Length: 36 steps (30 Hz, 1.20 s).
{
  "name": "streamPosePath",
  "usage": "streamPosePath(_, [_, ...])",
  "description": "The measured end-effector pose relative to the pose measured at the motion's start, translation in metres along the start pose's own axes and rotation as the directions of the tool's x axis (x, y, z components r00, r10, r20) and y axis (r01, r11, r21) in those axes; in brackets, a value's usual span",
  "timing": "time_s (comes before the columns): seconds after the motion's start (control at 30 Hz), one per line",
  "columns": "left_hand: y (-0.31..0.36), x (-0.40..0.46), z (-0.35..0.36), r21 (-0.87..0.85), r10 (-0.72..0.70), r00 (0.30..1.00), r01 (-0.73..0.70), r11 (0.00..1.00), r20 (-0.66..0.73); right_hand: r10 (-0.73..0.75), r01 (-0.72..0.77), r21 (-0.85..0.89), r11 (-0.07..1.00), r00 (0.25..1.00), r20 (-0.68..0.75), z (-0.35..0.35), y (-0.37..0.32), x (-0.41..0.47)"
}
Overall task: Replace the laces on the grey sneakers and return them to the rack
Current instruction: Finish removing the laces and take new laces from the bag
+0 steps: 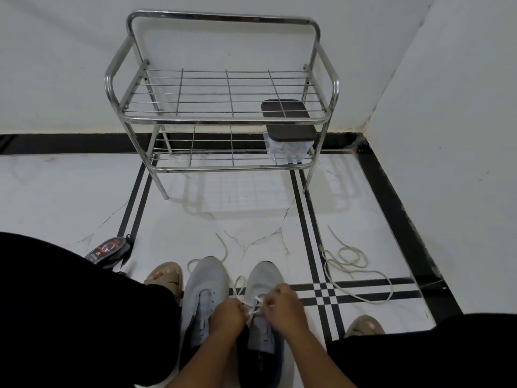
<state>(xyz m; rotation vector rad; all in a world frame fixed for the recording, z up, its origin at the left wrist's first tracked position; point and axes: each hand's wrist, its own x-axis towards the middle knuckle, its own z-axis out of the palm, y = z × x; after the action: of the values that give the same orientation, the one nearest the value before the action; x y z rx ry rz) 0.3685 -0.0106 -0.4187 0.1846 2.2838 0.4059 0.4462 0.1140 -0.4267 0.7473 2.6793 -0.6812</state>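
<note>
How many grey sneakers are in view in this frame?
2. The left sneaker stands on the floor beside the person's left foot. The right sneaker stands close beside it, where the left hand and right hand pinch its white lace.

Dim, flat indoor light from above throws a soft shadow of the rack (222,93) onto the floor (70,191), slightly blurry, wide-angle edges bowing.

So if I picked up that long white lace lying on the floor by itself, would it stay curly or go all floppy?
Probably floppy: the loose lace lies in soft, uneven loops on the floor, so it would likely dangle straight. It looks thin, so probably very light, and unlikely to roll.
</note>
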Motion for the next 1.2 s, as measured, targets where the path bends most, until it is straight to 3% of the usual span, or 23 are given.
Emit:
streamPosePath(0.1, [-0.002, 0.0, 0.001, -0.007, 0.005, 1.0, -0.006, 1.0, -0.005, -0.055, 0.064, -0.082, 0.995, 0.993, 0.103, 0.011, -0.02, -0.005])
streamPosePath(0.13, [-0.003, 0.0, 0.001, -0.011, 0.008, 1.0, -0.009, 1.0, -0.01, -0.003, 0.007, -0.05, 0.999, 0.997, 0.08, 0.014, -0.023, -0.007])
streamPosePath(0.2, [-0.004, 0.001, 0.001, -0.022, 0.007, 1.0, -0.007, 1.0, -0.012, 0.291, -0.292, 0.261, 0.92, 0.956, 0.046, 0.002, -0.021, -0.002])
streamPosePath(0.23, [-0.005, 0.001, 0.0, -0.03, 0.002, 1.0, -0.002, 1.0, -0.009, 0.504, -0.47, 0.548, 0.692, 0.858, 0.099, -0.016, -0.017, 0.006])
streamPosePath(0.27, [-0.006, 0.002, 0.0, -0.037, -0.002, 1.0, 0.001, 0.999, -0.007, 0.676, -0.547, 0.752, 0.369, 0.713, 0.186, -0.033, -0.008, 0.017])
streamPosePath(0.3, [-0.006, 0.002, 0.0, -0.041, -0.003, 1.0, 0.002, 0.999, -0.005, 0.736, -0.523, 0.851, 0.053, 0.596, 0.321, -0.044, 0.004, 0.025])
streamPosePath(0.37, [-0.006, 0.002, 0.0, -0.048, -0.007, 1.0, 0.007, 0.999, -0.003, 0.721, -0.266, 0.911, -0.315, 0.557, 0.412, -0.063, 0.017, 0.026])
streamPosePath(0.4, [-0.006, 0.001, -0.001, -0.051, -0.008, 1.0, 0.008, 0.999, -0.004, 0.7, -0.247, 0.915, -0.32, 0.589, 0.404, -0.068, 0.018, 0.027])
streamPosePath(0.43, [-0.006, 0.001, 0.0, -0.055, -0.009, 1.0, 0.009, 0.998, -0.002, 0.702, -0.359, 0.928, -0.097, 0.636, 0.319, -0.067, 0.014, 0.03])
streamPosePath(0.47, [-0.005, 0.002, 0.0, -0.056, -0.009, 1.0, 0.009, 0.998, -0.001, 0.664, -0.465, 0.846, 0.26, 0.723, 0.193, -0.061, 0.007, 0.031])
streamPosePath(0.5, [-0.005, 0.002, 0.0, -0.055, -0.009, 1.0, 0.009, 0.998, 0.001, 0.547, -0.455, 0.654, 0.604, 0.833, 0.075, -0.048, 0.003, 0.031])
streamPosePath(0.53, [-0.004, 0.001, 0.0, -0.051, -0.006, 1.0, 0.006, 0.999, 0.003, 0.383, -0.373, 0.433, 0.821, 0.921, 0.068, -0.033, -0.006, 0.025])
streamPosePath(0.57, [-0.004, 0.001, 0.0, -0.049, 0.0, 1.0, 0.0, 0.999, 0.004, 0.25, -0.273, 0.244, 0.93, 0.96, 0.124, -0.017, -0.015, 0.016])
streamPosePath(0.67, [-0.004, 0.0, 0.0, -0.043, 0.011, 1.0, -0.01, 0.999, 0.012, 0.187, -0.195, 0.056, 0.979, 0.974, 0.129, 0.018, -0.029, -0.004])
streamPosePath(0.77, [-0.007, 0.0, -0.001, -0.046, 0.021, 1.0, -0.021, 0.999, 0.011, 0.274, -0.29, 0.189, 0.938, 0.956, 0.107, 0.005, -0.023, 0.003])
streamPosePath(0.83, [-0.007, 0.001, -0.002, -0.05, 0.02, 1.0, -0.02, 0.999, 0.0, 0.468, -0.435, 0.519, 0.736, 0.881, 0.075, -0.02, -0.003, 0.016])
streamPosePath(0.9, [-0.008, 0.002, -0.003, -0.052, 0.021, 1.0, -0.021, 0.998, -0.005, 0.651, -0.406, 0.837, 0.367, 0.755, 0.081, -0.044, 0.013, 0.026])
streamPosePath(0.93, [-0.007, 0.002, -0.003, -0.054, 0.026, 1.0, -0.026, 0.998, -0.004, 0.72, -0.376, 0.903, 0.206, 0.684, 0.121, -0.052, 0.022, 0.031])
streamPosePath(0.97, [-0.007, 0.002, -0.003, -0.056, 0.029, 1.0, -0.029, 0.998, 0.0, 0.752, -0.394, 0.908, 0.144, 0.64, 0.158, -0.057, 0.027, 0.034])
streamPosePath(1.0, [-0.006, 0.001, -0.003, -0.056, 0.024, 1.0, -0.024, 0.998, 0.007, 0.763, -0.473, 0.86, 0.189, 0.622, 0.175, -0.059, 0.028, 0.035])
streamPosePath(1.07, [-0.001, 0.0, -0.004, -0.057, 0.008, 1.0, -0.007, 0.998, 0.025, 0.761, -0.604, 0.683, 0.411, 0.639, 0.107, -0.052, 0.02, 0.031])
streamPosePath(1.13, [0.003, -0.001, -0.004, -0.053, 0.005, 0.999, -0.003, 0.999, 0.043, 0.682, -0.632, 0.474, 0.613, 0.726, 0.087, -0.037, 0.008, 0.017])
streamPosePath(1.2, [0.005, -0.002, -0.004, -0.029, 0.011, 0.999, -0.009, 1.0, 0.048, 0.522, -0.569, 0.297, 0.767, 0.822, 0.227, -0.019, -0.003, 0.003])
